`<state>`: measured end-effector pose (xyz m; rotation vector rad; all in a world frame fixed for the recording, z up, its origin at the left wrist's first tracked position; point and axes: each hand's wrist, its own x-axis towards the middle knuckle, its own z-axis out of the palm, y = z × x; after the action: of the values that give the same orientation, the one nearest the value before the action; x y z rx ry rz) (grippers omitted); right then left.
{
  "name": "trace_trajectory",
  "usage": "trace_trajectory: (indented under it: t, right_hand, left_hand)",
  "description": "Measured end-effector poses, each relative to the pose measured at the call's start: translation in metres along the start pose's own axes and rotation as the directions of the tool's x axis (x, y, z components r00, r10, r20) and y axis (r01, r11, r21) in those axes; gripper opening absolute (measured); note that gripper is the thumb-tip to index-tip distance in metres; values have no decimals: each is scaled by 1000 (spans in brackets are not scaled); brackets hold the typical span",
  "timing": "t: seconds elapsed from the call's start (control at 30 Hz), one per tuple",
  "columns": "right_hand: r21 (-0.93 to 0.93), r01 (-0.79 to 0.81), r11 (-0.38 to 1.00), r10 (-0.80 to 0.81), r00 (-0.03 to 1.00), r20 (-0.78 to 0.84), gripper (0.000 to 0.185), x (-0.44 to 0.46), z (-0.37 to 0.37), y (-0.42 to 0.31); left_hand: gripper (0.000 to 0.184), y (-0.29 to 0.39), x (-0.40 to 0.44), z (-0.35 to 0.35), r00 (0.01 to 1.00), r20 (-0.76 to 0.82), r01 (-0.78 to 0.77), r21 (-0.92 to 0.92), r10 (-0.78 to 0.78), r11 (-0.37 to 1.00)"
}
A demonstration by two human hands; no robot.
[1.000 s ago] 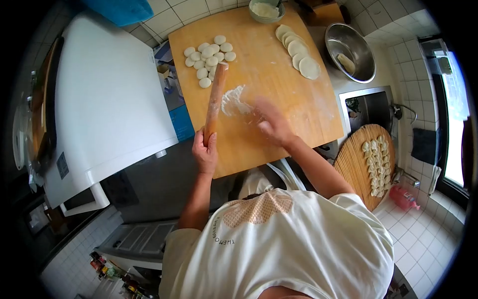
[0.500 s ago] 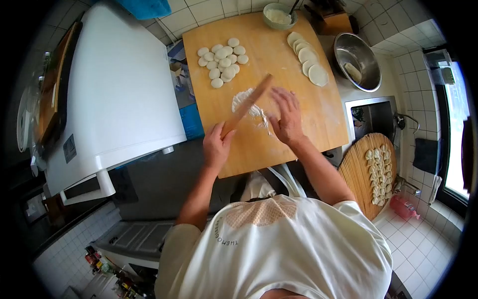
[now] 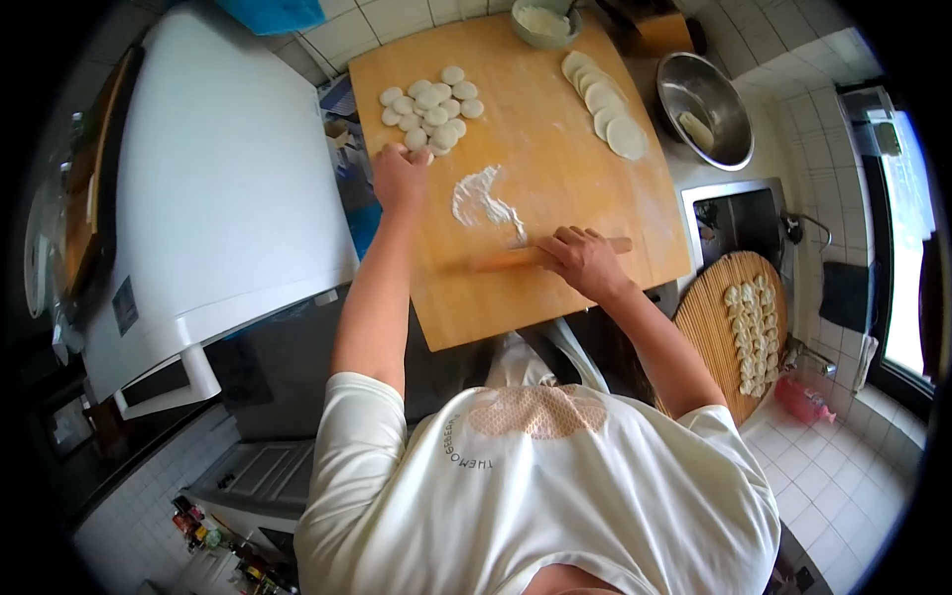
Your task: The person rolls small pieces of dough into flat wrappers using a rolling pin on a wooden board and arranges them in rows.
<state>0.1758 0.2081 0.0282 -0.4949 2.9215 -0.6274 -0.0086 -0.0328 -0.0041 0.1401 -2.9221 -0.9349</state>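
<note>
My left hand (image 3: 401, 178) reaches the near-left end of a pile of small flattened dough pieces (image 3: 436, 102). Its fingers are closed at the nearest dough piece (image 3: 424, 156), which they partly cover. Toward the board's front, my right hand (image 3: 585, 263) grips a wooden rolling pin (image 3: 511, 260), whose left end is blurred by motion. Just beyond the pin, a patch of white flour (image 3: 478, 190) lies on the wooden board (image 3: 540, 139). Overlapping rolled dough wrappers (image 3: 626, 138) form a row along the board's right side.
A bowl of white filling or flour (image 3: 543, 22) stands at the back edge. To the right are a steel basin (image 3: 706, 109) with dough inside, a sink (image 3: 739, 228), and a round woven tray (image 3: 709, 327) bearing rows of dumplings. A white appliance (image 3: 233, 169) flanks the left.
My left hand has let go of the rolling pin and moved forward to the dough pile. My right hand, open before, now holds the pin, which lies nearer the front and more sideways.
</note>
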Motion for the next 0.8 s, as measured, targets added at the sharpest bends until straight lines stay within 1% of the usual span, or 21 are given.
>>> trace_trajectory:
  t: [0.03,0.07,0.1,0.17,0.23,0.27,0.3,0.33,0.37,0.4,0.43,0.47,0.5,0.53,0.57,0.6,0.63,0.67,0.7,0.77,0.8]
  right_hand:
    - [-4,41,999,-42,999,-9,24,-4,2,0]
    - [-3,31,1000,-31,999,-6,24,-7,3,0]
    - [-11,33,999,-33,999,0,24,-8,4,1]
    - [-21,31,999,-31,1000,0,24,-10,5,6]
    - [-40,21,999,-23,999,-41,25,-13,5,10]
    - [-39,14,999,-15,999,-44,25,-14,3,10]
    - [-19,-33,999,33,999,6,30,-15,-2,8]
    - [-3,-78,997,78,995,57,35,-15,-6,7]
    - [-5,-81,997,81,995,55,35,-16,-3,6]
    - [-49,-86,995,84,995,-46,44,-18,5,4]
    - [-93,-95,991,81,986,-147,52,-17,11,3]
    - [-97,-100,990,84,985,-151,52,-13,17,2]
    - [-91,-216,972,198,965,-175,55,-7,23,-1]
    - [-80,-329,941,309,931,-194,58,0,27,-5]
    - [-81,-334,939,314,930,-192,58,13,29,-2]
    - [-120,-361,925,328,916,-230,57,30,30,6]
    - [-155,-389,908,340,901,-270,55,43,31,11]
    - [-152,-394,907,345,899,-270,55,51,32,13]
    - [-134,-388,912,340,896,-285,55,58,31,13]
    - [-127,-382,915,328,890,-317,54,57,24,15]
    - [-122,-372,920,326,901,-288,53,46,23,11]
  left_hand:
    - [31,-5,4,3,1000,-4,-27,-76,27,997]
    - [31,-8,6,6,998,-17,-58,-153,56,986]
    - [28,-3,3,3,999,-14,-53,-199,51,979]
    - [27,6,-6,-6,997,-36,-76,-228,70,971]
    - [25,12,-25,-8,995,-54,-99,-254,89,962]
    - [25,15,-39,-4,991,52,-104,-327,127,939]
    - [24,20,-54,0,974,153,-96,-399,169,912]
    - [24,32,-68,-1,949,259,-63,-404,181,912]
    - [24,45,-79,0,912,362,-30,-406,191,913]
    - [24,50,-87,8,911,363,-33,-408,195,913]
    - [22,54,-95,19,894,402,-15,-414,197,910]
    - [20,54,-97,27,875,439,2,-422,203,906]
    - [20,57,-98,27,873,440,0,-427,208,904]
    - [21,59,-99,26,840,496,-33,-360,221,932]
    - [21,61,-100,26,803,550,-70,-292,228,954]
    - [21,62,-100,26,799,558,-65,-291,225,954]
    - [22,63,-97,29,799,559,-131,-199,222,971]
    - [23,65,-93,31,800,557,-199,-104,223,974]
    - [21,65,-90,33,807,524,-276,-72,272,959]
    - [20,66,-89,35,814,506,-299,-56,285,953]
    - [19,63,-91,35,823,493,-305,-31,280,952]
